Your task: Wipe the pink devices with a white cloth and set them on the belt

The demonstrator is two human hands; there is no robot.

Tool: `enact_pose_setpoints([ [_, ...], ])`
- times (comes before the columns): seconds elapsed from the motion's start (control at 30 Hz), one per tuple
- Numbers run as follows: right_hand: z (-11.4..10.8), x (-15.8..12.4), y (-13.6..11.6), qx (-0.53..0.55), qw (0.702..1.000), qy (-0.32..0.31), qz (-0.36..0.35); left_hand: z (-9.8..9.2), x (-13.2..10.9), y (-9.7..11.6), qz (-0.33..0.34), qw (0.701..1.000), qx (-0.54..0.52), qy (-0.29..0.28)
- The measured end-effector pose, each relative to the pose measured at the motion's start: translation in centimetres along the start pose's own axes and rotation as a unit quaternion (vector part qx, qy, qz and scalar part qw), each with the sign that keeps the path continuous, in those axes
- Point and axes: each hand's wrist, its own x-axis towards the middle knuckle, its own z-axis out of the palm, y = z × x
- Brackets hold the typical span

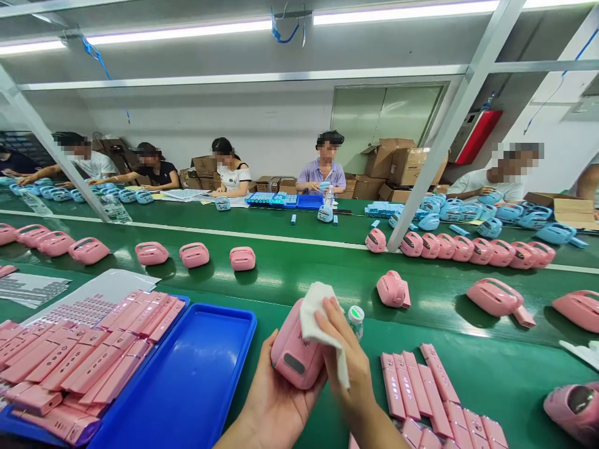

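In the middle of the head view, my left hand (276, 402) holds a rounded pink plastic housing (289, 343) from below, tilted above the green bench. It has a dark oval window on its near side and small dark print. My right hand (352, 362) presses a folded white cloth (319, 310) against the housing's upper right side. Some of the right fingers are hidden behind the cloth. Just beyond that hand stands a clear bottle (356, 317) with a white and green cap. Pink bar-shaped parts (412, 383) lie in rows to the right.
A blue tray (187, 368) is at my left, beside a pile of pink bars (93, 349). Pink housings (242, 258) line the green belt (299, 274) ahead. Across it, several people handle blue housings (452, 211). A slanted metal post (435, 149) rises at the right.
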Motion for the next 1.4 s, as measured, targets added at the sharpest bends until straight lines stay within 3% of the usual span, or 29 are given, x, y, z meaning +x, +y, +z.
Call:
enact_pose_setpoints([
  [0.07, 0.3, -0.8, 0.0, 0.033, 0.999, -0.022, -0.009, 0.6, -0.2, 0.2, -0.015, 0.999, -0.042, 0.03],
  [0.17, 0.4, -2.9, 0.1, 0.093, 0.989, -0.073, -0.086, 1.1, -0.5, 0.8, -0.06, 0.994, -0.074, 0.056],
  [0.2, 0.3, -3.5, 0.3, 0.128, 0.989, -0.055, -0.048, 1.3, -0.6, 1.0, -0.052, 0.994, -0.077, 0.065],
  [0.23, 0.1, -3.9, 0.4, 0.166, 0.985, -0.014, 0.04, 1.4, -0.7, 1.1, -0.029, 0.994, -0.077, 0.079],
  [0.27, -0.2, -4.0, 0.6, 0.201, 0.964, 0.052, 0.164, 1.6, -0.8, 1.2, 0.0, 0.992, -0.077, 0.096],
  [0.3, -0.5, -3.9, 0.8, 0.23, 0.919, 0.122, 0.295, 1.8, -0.9, 1.3, 0.029, 0.99, -0.079, 0.111],
  [0.37, -1.1, -2.9, 0.9, 0.278, 0.799, 0.221, 0.486, 2.3, -1.3, 1.3, 0.047, 0.987, -0.081, 0.129],
  [0.43, -1.4, -1.8, 0.5, 0.322, 0.723, 0.262, 0.552, 2.7, -1.6, 1.2, 0.033, 0.988, -0.085, 0.127],
  [0.5, -1.4, -1.0, -0.3, 0.336, 0.702, 0.248, 0.576, 3.0, -1.8, 1.2, 0.026, 0.989, -0.079, 0.124],
  [0.57, -1.0, -0.6, -1.5, 0.311, 0.719, 0.215, 0.583, 3.0, -1.8, 1.1, 0.022, 0.99, -0.071, 0.121],
  [0.67, -0.1, 0.0, -2.9, 0.281, 0.795, 0.149, 0.516, 2.8, -1.7, 0.7, 0.011, 0.993, -0.066, 0.095],
  [0.73, 0.3, 0.9, -3.2, 0.292, 0.83, 0.124, 0.459, 2.5, -1.7, 0.4, 0.004, 0.995, -0.052, 0.084],
  [0.87, 0.1, 2.4, -2.5, 0.315, 0.823, 0.115, 0.458, 1.8, -1.8, -0.5, -0.055, 0.992, 0.033, 0.111],
  [0.9, -0.3, 2.3, -2.2, 0.301, 0.833, 0.109, 0.451, 1.5, -1.8, -0.7, -0.067, 0.989, 0.054, 0.12],
  [0.97, -1.1, 1.2, -1.7, 0.252, 0.89, 0.081, 0.372, 0.8, -1.4, -0.9, -0.054, 0.984, 0.092, 0.144],
  [1.03, -2.1, -0.7, -0.8, 0.194, 0.954, 0.01, 0.227, -0.2, -0.7, -0.8, -0.018, 0.978, 0.122, 0.168],
  [1.1, -2.9, -3.3, 0.8, 0.122, 0.978, -0.073, 0.154, -1.6, 0.4, -0.2, 0.016, 0.969, 0.141, 0.2],
  [1.17, -3.4, -6.1, 3.4, 0.008, 0.957, -0.118, 0.263, -3.3, 1.8, 0.7, 0.044, 0.959, 0.154, 0.232],
  [1.2, -3.6, -7.4, 5.0, -0.062, 0.914, -0.16, 0.368, -4.2, 2.6, 1.2, 0.057, 0.953, 0.164, 0.248],
  [1.23, -3.7, -8.7, 6.5, -0.1, 0.884, -0.179, 0.421, -5.3, 3.5, 1.6, 0.068, 0.948, 0.175, 0.256],
  [1.3, -4.2, -11.0, 9.3, -0.153, 0.838, -0.206, 0.482, -7.5, 5.6, 2.4, 0.087, 0.934, 0.213, 0.273],
  [1.4, -5.5, -13.3, 11.7, -0.198, 0.803, -0.207, 0.522, -10.0, 9.6, 3.0, 0.146, 0.896, 0.326, 0.265],
])
